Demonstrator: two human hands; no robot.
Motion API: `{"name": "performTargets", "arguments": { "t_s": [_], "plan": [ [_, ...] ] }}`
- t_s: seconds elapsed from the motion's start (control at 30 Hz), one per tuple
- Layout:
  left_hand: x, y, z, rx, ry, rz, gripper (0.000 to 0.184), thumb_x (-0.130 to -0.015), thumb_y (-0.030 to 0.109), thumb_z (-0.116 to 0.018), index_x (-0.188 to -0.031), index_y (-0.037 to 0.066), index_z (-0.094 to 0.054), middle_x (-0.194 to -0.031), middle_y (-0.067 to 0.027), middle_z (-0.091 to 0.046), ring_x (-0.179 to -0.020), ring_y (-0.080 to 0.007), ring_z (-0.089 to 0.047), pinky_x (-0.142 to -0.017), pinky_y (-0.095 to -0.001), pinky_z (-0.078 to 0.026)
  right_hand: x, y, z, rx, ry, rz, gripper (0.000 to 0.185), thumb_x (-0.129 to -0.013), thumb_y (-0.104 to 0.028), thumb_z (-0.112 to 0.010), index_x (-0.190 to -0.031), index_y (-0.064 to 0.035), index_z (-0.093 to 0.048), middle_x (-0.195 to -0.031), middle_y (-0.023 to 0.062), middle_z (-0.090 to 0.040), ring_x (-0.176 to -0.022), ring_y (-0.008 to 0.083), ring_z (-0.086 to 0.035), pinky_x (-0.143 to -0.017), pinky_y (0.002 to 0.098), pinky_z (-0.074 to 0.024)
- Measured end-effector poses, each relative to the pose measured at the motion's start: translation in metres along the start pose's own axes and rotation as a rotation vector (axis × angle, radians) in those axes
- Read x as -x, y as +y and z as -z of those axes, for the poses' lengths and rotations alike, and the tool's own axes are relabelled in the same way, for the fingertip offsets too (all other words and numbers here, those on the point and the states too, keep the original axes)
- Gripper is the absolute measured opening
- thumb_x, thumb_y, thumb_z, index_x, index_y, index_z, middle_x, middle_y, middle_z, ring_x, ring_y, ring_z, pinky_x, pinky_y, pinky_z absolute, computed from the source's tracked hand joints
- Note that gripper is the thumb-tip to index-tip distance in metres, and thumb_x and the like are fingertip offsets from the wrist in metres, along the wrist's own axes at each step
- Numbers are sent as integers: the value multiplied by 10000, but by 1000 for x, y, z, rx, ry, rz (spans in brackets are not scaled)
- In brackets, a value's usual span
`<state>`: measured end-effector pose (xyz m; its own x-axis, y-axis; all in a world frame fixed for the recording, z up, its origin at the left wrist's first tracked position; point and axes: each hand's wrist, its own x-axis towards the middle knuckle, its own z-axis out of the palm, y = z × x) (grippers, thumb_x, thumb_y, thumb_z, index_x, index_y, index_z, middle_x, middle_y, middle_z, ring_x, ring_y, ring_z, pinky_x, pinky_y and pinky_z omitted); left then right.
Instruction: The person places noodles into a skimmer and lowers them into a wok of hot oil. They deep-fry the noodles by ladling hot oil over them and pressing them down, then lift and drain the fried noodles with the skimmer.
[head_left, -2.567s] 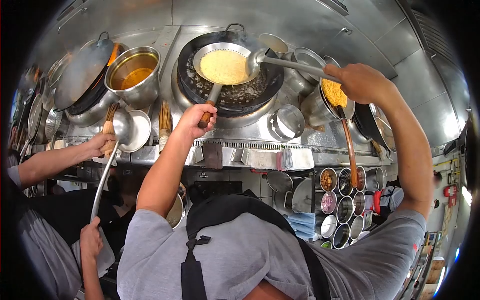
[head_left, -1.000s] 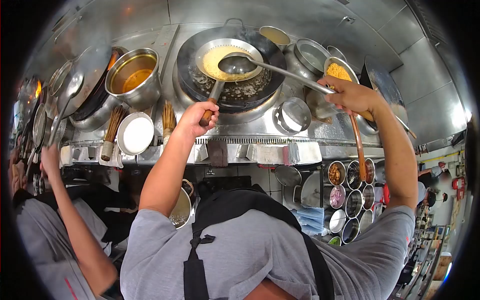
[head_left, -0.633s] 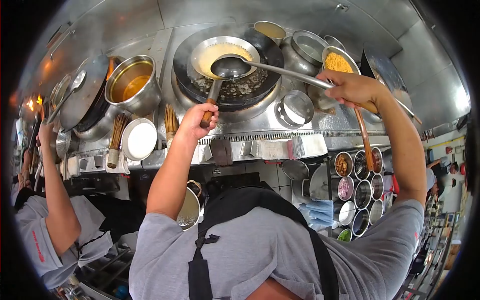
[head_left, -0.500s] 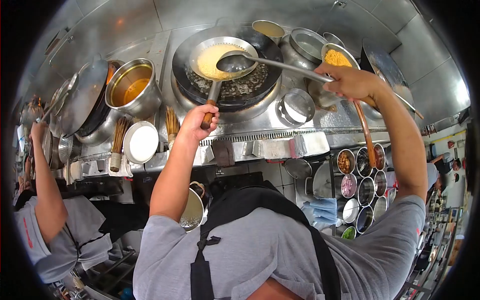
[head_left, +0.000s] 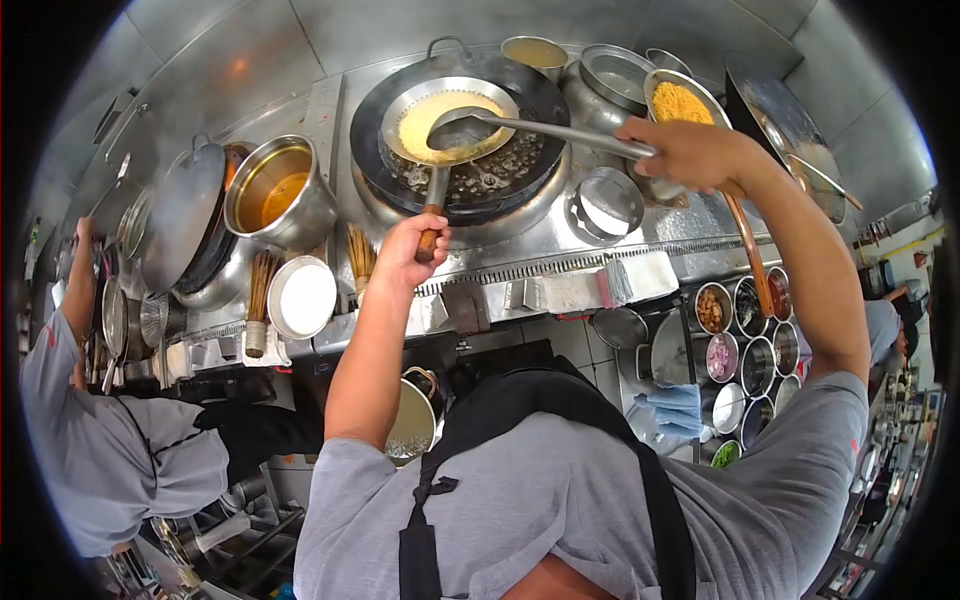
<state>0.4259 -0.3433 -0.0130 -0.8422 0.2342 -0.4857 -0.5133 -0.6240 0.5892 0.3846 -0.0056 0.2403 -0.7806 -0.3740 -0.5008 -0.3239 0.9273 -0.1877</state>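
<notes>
Apron (head_left: 560,400): one, black, nearest the camera, over a grey shirt (head_left: 520,490).
Low pot (head_left: 412,425): one, below the surface (head_left: 540,255), partly cut off by the left arm.
Ingredient bowls (head_left: 722,357): at least ten; browned pieces, purple-white pieces and green bits show, others too dark to read.
Left hand (head_left: 408,254): one, fingers clamped on the strainer's wooden handle.
Brushes (head_left: 257,305): two, bristles up, either side of one bowl of white contents (head_left: 302,297).
Right hand (head_left: 690,155): one, fingers clamped on the ladle's long handle, whose end they partly hide.
Strainer (head_left: 398,100): one, steel, perforated near the rim, held over the wok.
Yellow food (head_left: 445,104): one pale, fine-textured layer inside the strainer, partly covered by the ladle.
Ladle (head_left: 462,132): one, its bowl over the food; contact cannot be told.
Wok (head_left: 550,95): one, black, with bubbling liquid.
Amber-liquid pot (head_left: 318,205): one, left of the wok.
Noodles (head_left: 680,103): one yellow heap in a second strainer, right.
Co-worker (head_left: 130,440): one at left, face unseen, arm raised.
</notes>
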Motion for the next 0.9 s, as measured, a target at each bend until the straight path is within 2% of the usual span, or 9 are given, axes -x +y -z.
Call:
{"name": "performTargets", "arguments": {
  "t_s": [0.07, 0.23, 0.3, 0.5, 0.63, 0.67, 0.77, 0.8, 0.9],
  "plan": [
    [2, 0, -4, 18, 15, -11, 130, -804, 54, -614, -887, 30, -516, -724, -67, -562, -546, -131, -518, -429, -227, -422, 7, 7, -15, -323, -36, -32, 452, -947, -210, -547, -1373, -165, -400, -692, 1, -485, -474, 86, -489, -391, 261, -391],
    [3, -1, -7, 23, 31, -14, 132, -807, 49, -609, -886, 24, -505, -733, -76, -563, -553, -131, -517, -427, -220, -414, 1, -5, -79, -676, -82, 10, 450, -943, -227, -561, -1366, -197, -410, -686, -13, -472, -460, 69, -450, -368, 230, -383],
    [3, -1, -8, 32, 36, -7, 135, -805, 47, -610, -890, 26, -506, -734, -75, -564, -555, -130, -519, -426, -220, -414, -20, -4, -115, -606, 19, 36, 461, -940, -227, -564, -1372, -185, -409, -681, -9, -475, -465, 72, -462, -375, 234, -385],
    [3, 0, -8, 0, 47, -18, 136, -805, 63, -614, -876, 45, -500, -705, -60, -555, -546, -132, -525, -434, -232, -431, -27, 0, -165, -1008, 159, 66, 530, -925, -197, -584, -1414, -187, -378, -676, -11, -478, -466, 69, -449, -375, 237, -376],
    [1, 0, -4, 13, 16, 3, 146, -803, 62, -614, -886, 51, -494, -707, -58, -556, -551, -131, -520, -437, -230, -427, -32, 11, -202, -780, 551, 10, 576, -921, -149, -572, -1441, -156, -325, -750, 109, -604, -585, 170, -567, -536, 350, -475],
    [1, 0, -4, 15, 16, 2, 147, -803, 61, -613, -887, 52, -493, -708, -59, -556, -553, -131, -519, -439, -228, -426, -46, 16, -221, -687, 681, 20, 585, -908, -128, -572, -1432, -138, -314, -808, 201, -639, -661, 276, -622, -642, 409, -488],
    [0, -1, -2, 24, 3, 11, 147, -800, 59, -613, -886, 51, -494, -714, -63, -557, -557, -131, -518, -442, -226, -424, -62, 16, -233, -524, 715, -26, 585, -891, -113, -575, -1417, -134, -321, -844, 255, -643, -731, 379, -649, -682, 446, -492],
    [0, -1, -1, 21, 11, 10, 145, -799, 59, -613, -885, 50, -496, -715, -64, -558, -556, -132, -518, -442, -226, -423, -60, 22, -224, -599, 633, -29, 580, -879, -101, -575, -1403, -111, -324, -894, 295, -641, -839, 466, -637, -737, 476, -485],
    [1, 1, -2, -2, 36, -10, 139, -794, 58, -618, -887, 47, -515, -717, -64, -561, -547, -133, -519, -443, -233, -428, -54, 24, -227, -654, 624, -42, 585, -877, -101, -572, -1404, -101, -317, -928, 310, -637, -881, 474, -633, -764, 486, -482]
  ]
}}
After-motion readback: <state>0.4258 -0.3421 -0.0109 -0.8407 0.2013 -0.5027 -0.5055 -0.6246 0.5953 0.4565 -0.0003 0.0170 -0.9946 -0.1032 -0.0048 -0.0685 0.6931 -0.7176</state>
